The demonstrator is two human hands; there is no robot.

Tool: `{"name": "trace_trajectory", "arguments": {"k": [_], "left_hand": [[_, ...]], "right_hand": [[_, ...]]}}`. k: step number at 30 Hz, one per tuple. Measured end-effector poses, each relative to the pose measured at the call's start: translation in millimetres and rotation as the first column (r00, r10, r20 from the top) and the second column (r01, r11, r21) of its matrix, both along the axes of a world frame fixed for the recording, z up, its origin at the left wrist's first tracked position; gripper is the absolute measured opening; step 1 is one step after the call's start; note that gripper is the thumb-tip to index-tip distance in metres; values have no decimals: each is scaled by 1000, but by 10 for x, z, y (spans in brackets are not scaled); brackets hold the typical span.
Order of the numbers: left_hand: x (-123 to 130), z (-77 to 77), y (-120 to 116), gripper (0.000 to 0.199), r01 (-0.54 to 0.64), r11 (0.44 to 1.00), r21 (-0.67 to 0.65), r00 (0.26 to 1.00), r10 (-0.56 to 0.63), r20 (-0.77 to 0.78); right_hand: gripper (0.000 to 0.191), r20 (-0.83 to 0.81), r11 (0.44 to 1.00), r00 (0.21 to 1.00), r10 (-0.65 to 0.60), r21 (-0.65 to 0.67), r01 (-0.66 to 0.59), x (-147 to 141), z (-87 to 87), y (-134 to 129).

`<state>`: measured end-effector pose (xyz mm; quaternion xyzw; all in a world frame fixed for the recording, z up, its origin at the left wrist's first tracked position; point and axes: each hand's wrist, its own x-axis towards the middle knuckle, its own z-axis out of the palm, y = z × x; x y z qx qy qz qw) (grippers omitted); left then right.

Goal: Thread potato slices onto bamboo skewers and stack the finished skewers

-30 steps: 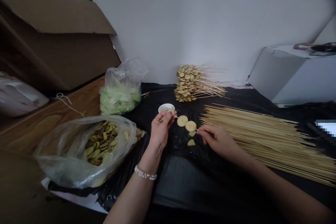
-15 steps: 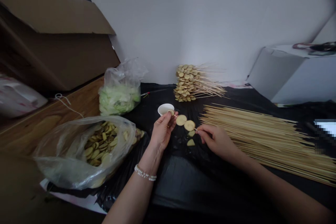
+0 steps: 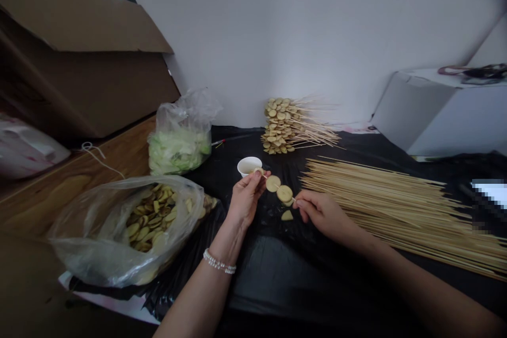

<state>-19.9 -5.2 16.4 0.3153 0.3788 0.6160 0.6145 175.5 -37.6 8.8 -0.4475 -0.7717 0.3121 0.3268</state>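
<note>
My left hand point(image 3: 246, 195), with a beaded bracelet at the wrist, pinches a small pale slice point(image 3: 259, 171) at the far end of a thin stick. Two larger round slices point(image 3: 284, 193) are threaded on that stick between my hands. My right hand point(image 3: 319, 210) has its fingers closed on the stick's near end point(image 3: 293, 200). Just beyond my left fingers stands a white cup point(image 3: 249, 164). Loose cut pieces point(image 3: 287, 215) lie on the black sheet point(image 3: 269, 269) below the stick.
An open plastic bag of slices point(image 3: 152, 216) lies at left, a bag of pale green vegetable point(image 3: 180, 148) behind it. Threaded skewers point(image 3: 282, 125) are piled near the wall. Bare sticks point(image 3: 388, 206) spread at right. A cardboard box point(image 3: 91, 79) and a white box point(image 3: 439, 111) flank the table.
My right hand and the near end of the stick have dipped slightly. The nearer round slice now sits lower, over one of the loose pieces.
</note>
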Motion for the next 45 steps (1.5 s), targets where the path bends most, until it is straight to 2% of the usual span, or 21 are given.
{"name": "trace_trajectory", "arguments": {"k": [2,6,8,16,22,27,32,35,39,42,45], "left_hand": [[-2,-6,-2,27,14,1000,-7,1000,-14,-11],[5,-21,-11,24,28,1000,-7,999,-28,-42],[13,-24,-16,23,26,1000,-8,998,-26,-51],[62,2,-26,25,28,999,-22,999,-29,-37],[73,28,-46,29,24,999,-47,1000,-25,-17],[77,33,-79,28,106,993,-51,990,-111,-92],[80,22,-71,28,66,997,-32,992,-69,-105],[87,8,-65,30,51,998,-29,993,-54,-109],[132,-36,-85,34,139,988,-62,972,-148,-181],[190,-76,-119,32,235,970,-69,939,-244,-242],[243,-111,-150,32,288,957,-42,912,-287,-293]], "right_hand": [[27,0,999,999,-33,27,33,1,0,12],[20,26,983,995,-96,163,90,7,-18,28],[21,36,982,995,-93,171,85,5,-27,26],[28,-31,1000,999,-16,-2,16,-16,-24,24],[28,-51,999,998,-46,3,46,8,-37,82],[30,-50,998,997,-57,-6,57,18,-45,105],[15,-82,997,995,-61,-51,57,15,-49,101],[13,-164,993,980,-112,-45,105,64,-17,139],[23,-292,970,925,-244,-75,233,263,114,225],[29,-255,950,915,-312,-93,298,499,243,280],[30,-157,915,906,-394,28,403,731,332,353]]}}
